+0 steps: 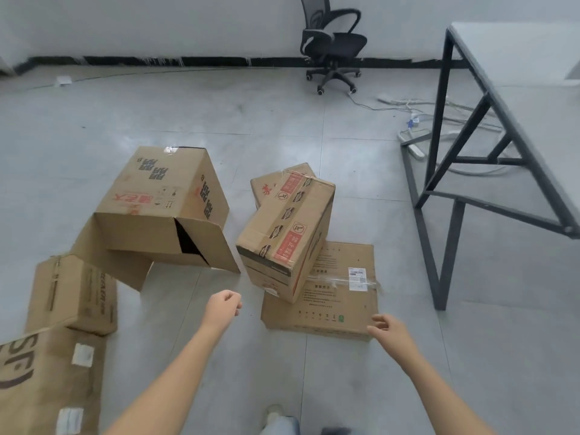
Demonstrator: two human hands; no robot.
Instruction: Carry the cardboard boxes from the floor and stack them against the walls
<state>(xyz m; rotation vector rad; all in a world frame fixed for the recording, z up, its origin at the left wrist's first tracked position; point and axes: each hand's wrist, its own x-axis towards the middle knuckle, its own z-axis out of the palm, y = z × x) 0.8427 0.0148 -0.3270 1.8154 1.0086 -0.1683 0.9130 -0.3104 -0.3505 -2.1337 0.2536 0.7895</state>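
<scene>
**A:** Atop the flat carton [340, 312], tilted, leans the taped box [282, 233]. Both hands hold nothing: the left hand [224, 304] is curled up just left of the carton, and the right hand [387, 328] is slack-fingered at its near corner.

**B:** It's probably light and stiff, with slick tape. Grip under opposite bottom edges, not the seam.

This looks like a sparsely furnished office or workroom. A black mesh swivel chair [332, 45] on castors stands by a plain white wall [157, 23] with dark skirting [188, 61]. A grey tabletop [518, 58] sits on a black metal frame. Power strips and cables [417, 120] trail over the grey tiled floor [157, 105], where shipping cardboard boxes [163, 205] lie scattered.
</scene>
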